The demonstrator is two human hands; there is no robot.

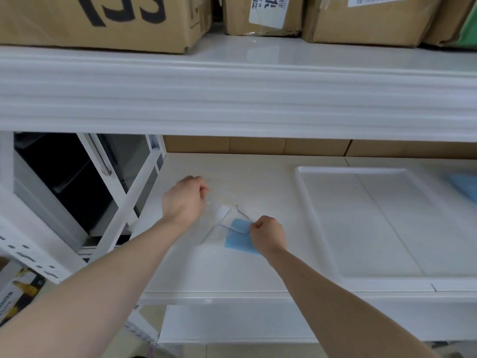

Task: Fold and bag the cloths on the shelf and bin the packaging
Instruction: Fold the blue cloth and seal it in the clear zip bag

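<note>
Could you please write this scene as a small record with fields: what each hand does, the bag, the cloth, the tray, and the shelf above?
left hand: fingers curled, pinches one edge of the clear bag
right hand: fingers curled, pinches the opposite edge of the bag
blue cloth: folded, inside the bag
bag position: on the white shelf, left of the tray
white tray: nothing visible in it
second blue item: at the right edge, cut off
upper shelf: cardboard boxes

Left cardboard box point(103, 19): big black marker strokes, unreadable; box labels point(268, 10) carry barcodes (print too blurred).
</note>
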